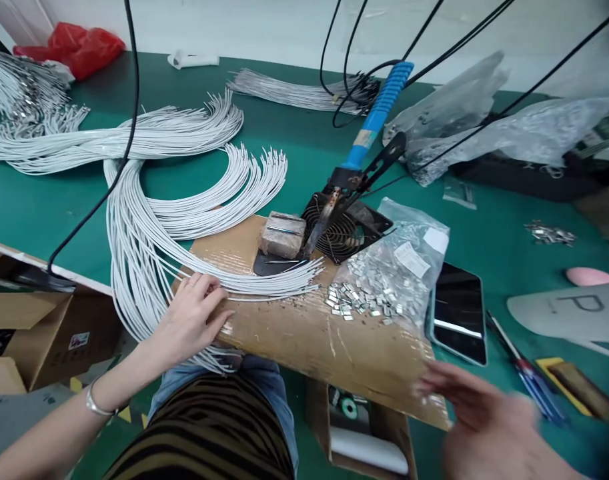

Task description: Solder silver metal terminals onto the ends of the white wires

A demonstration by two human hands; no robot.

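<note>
Your left hand (191,320) lies flat at 9 o'clock, fingers lightly spread, pinning the white wire bundle (149,253) to the cardboard board (364,373) so its tips (294,277) fan toward the loose metal clips (357,300), while your blurry right hand (484,417) looks open and empty at 4 o'clock.

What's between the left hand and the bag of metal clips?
In the head view, white wires run across the cardboard sheet from the left hand toward the bag of metal clips.
</note>
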